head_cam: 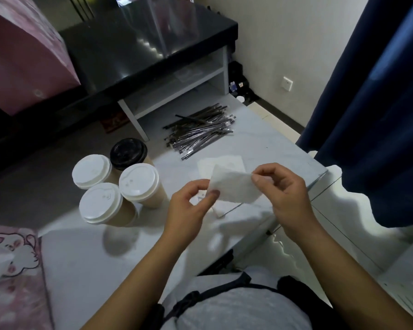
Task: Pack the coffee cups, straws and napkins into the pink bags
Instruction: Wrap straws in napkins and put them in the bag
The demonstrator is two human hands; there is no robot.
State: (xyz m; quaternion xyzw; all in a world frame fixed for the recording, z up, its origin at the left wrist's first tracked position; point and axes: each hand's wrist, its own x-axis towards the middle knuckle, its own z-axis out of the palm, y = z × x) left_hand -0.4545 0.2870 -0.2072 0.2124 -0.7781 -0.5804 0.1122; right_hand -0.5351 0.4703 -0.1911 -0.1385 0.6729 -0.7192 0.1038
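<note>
A white napkin [235,188] is held above the white table [86,258] between both hands. My left hand [188,206] pinches its left edge and my right hand [284,194] pinches its right edge. Under it lie more napkins [221,164] on the table. Several paper coffee cups stand at the left: three with white lids [100,203] and one with a black lid [128,153]. A heap of wrapped black straws [199,131] lies farther back. One pink bag [12,277] with a cartoon print lies at the lower left, another pink bag [22,58] stands at the upper left.
A black glossy cabinet [141,55] with white open shelves stands behind the table. A dark blue curtain [379,103] hangs at the right. The table's right edge [320,177] runs close to my right hand, with tiled floor beyond it.
</note>
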